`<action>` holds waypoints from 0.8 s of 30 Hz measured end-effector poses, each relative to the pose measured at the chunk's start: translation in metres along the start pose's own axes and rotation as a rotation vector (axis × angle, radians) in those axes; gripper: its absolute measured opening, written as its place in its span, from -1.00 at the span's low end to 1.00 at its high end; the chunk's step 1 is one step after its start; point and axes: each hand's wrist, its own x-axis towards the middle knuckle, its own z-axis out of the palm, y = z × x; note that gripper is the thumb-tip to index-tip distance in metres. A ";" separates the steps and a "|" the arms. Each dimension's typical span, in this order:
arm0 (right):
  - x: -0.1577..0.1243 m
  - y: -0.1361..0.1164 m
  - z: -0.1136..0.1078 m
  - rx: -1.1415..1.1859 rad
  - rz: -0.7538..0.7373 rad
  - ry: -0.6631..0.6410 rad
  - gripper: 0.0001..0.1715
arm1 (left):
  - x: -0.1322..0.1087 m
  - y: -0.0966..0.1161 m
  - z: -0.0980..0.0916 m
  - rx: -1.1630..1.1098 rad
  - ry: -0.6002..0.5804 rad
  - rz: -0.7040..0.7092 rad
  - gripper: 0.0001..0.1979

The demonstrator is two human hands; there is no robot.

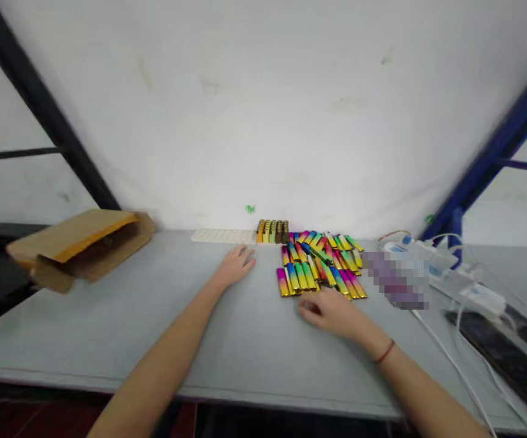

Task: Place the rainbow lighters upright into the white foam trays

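Observation:
My left hand (pixel 236 266) rests on the table just in front of a white tray (pixel 220 235), its fingers apart with nothing in them. Several lighters (pixel 272 232) stand upright in rows at the tray's right end. To the right, a pile of rainbow-coloured lighters (pixel 300 277) lies flat, fading from pink, blue, green or red to gold. Along the front edge of this pile is my right hand (pixel 325 311), fingers curled toward the thumb. Whatever those fingers may pinch is hidden or too small to make out.
An open cardboard box (pixel 85 243) lies at the left. On the right are a blurred-out item (pixel 395 283), white power strips (pixel 468 283) with cables, and a dark phone-like device (pixel 496 347). A wall (pixel 263 121) rises behind the grey table (pixel 245 353), with metal posts at both sides.

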 end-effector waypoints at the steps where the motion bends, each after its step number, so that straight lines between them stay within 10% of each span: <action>1: -0.001 0.000 -0.001 0.002 0.004 -0.003 -0.80 | 0.000 0.000 0.001 -0.002 0.010 0.002 -0.57; 24: -0.001 -0.001 -0.001 -0.024 -0.019 0.054 -0.80 | -0.002 0.004 -0.006 -0.029 -0.002 -0.016 -0.56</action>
